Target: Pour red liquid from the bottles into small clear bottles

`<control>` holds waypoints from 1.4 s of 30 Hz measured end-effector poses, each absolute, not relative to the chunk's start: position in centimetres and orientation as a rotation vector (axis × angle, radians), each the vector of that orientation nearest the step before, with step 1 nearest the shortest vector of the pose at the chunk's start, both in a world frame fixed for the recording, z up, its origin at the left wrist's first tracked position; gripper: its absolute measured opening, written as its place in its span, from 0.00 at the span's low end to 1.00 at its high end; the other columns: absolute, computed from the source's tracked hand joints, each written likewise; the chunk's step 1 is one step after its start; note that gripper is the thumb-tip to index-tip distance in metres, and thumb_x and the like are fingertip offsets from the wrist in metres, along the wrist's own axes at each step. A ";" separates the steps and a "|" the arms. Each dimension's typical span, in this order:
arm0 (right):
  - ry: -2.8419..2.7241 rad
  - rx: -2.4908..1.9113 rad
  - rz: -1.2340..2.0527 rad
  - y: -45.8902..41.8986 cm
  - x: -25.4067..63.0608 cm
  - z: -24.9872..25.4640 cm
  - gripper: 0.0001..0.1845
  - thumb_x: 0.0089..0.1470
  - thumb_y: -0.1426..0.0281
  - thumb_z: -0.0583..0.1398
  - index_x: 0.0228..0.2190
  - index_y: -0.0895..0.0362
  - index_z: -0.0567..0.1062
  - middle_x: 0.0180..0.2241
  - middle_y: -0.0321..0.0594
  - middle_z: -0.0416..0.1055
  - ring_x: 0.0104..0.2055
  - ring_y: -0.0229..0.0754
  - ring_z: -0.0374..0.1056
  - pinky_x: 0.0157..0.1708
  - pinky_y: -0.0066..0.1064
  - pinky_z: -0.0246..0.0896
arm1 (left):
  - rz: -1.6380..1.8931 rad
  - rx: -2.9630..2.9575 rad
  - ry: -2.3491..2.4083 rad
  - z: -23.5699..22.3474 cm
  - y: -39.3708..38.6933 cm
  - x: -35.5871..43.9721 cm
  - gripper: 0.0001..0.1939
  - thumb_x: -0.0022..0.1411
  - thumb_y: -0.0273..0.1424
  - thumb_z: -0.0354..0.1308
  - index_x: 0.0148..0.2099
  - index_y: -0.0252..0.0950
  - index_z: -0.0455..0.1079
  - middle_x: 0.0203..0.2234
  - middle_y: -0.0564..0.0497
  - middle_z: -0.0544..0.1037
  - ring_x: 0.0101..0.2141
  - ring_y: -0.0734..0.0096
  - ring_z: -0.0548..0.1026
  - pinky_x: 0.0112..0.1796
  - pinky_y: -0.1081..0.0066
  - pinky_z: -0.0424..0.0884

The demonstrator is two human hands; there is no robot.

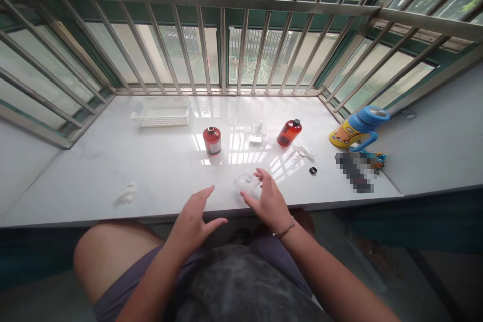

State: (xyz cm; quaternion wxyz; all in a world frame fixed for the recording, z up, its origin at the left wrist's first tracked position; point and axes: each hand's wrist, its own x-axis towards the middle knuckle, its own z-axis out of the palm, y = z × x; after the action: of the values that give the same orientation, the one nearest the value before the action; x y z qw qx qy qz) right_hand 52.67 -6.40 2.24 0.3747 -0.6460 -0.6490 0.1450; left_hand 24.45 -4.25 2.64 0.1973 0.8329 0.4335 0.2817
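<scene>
My right hand [267, 198] has its thumb and fingers around the right side of a clear, square container [246, 180] near the front edge of the white counter [86, 161]. The container looks see-through, with a round shape on top. My left hand [194, 219] is held just over the counter's front edge, thumb and fingers apart, with nothing in it. Beyond the hands, a red-amber bottle with a white label [212, 142] stands uncapped. A second clear square container [257, 133] is farther back. To its right is another amber bottle [289, 133] with a black cap.
A white plastic basket [162, 113] stands at the back left. Crumpled tissues [126, 193] lie at the left, another tissue [305, 152] at the right beside a small black cap [313, 170]. A blue-yellow flask [358, 128] stands far right. Metal window bars [222, 50] line the back.
</scene>
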 end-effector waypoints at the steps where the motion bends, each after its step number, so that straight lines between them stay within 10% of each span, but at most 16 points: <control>1: -1.669 -1.610 0.420 -6.9 51.2 2.6 0.46 0.60 0.60 0.70 0.70 0.51 0.56 0.60 0.54 0.72 0.61 0.60 0.71 0.60 0.56 0.73 | 0.794 2.332 1.186 2.4 -4.6 25.8 0.47 0.62 0.45 0.74 0.76 0.45 0.56 0.66 0.40 0.74 0.63 0.46 0.75 0.62 0.49 0.75; 9: -1.709 -1.499 0.656 -8.4 49.2 3.2 0.46 0.58 0.58 0.73 0.69 0.48 0.59 0.60 0.52 0.72 0.59 0.57 0.73 0.57 0.54 0.76 | 0.874 1.997 1.403 -0.2 -5.4 29.3 0.35 0.63 0.33 0.70 0.69 0.42 0.63 0.60 0.42 0.78 0.60 0.48 0.78 0.60 0.48 0.77; 16: -1.731 -1.740 0.048 -4.3 61.6 1.7 0.19 0.70 0.59 0.60 0.56 0.55 0.73 0.54 0.54 0.75 0.60 0.59 0.71 0.63 0.55 0.66 | 0.840 1.837 1.494 -0.2 -4.7 28.7 0.33 0.62 0.36 0.72 0.66 0.43 0.66 0.59 0.45 0.79 0.58 0.51 0.79 0.60 0.52 0.76; 24: -1.497 -2.343 -0.208 -0.6 76.9 -0.3 0.27 0.62 0.57 0.62 0.54 0.63 0.77 0.54 0.64 0.74 0.58 0.66 0.67 0.58 0.53 0.62 | 0.812 1.803 1.492 0.3 -3.8 28.7 0.34 0.61 0.37 0.72 0.66 0.43 0.66 0.60 0.45 0.79 0.60 0.51 0.78 0.62 0.53 0.74; 42: -1.211 -2.365 0.079 1.8 80.4 -2.9 0.23 0.51 0.50 0.66 0.39 0.56 0.80 0.36 0.50 0.81 0.36 0.52 0.73 0.40 0.41 0.67 | 0.816 1.934 1.401 -1.5 -3.4 29.1 0.48 0.56 0.39 0.78 0.72 0.42 0.60 0.67 0.39 0.72 0.67 0.43 0.71 0.67 0.40 0.68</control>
State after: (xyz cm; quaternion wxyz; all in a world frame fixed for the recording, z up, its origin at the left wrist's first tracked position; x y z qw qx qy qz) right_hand 80.41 1.75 -2.94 0.2395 -0.8639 -0.4422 0.0288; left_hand 29.11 -3.40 -1.52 0.3040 0.7301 0.5289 0.3080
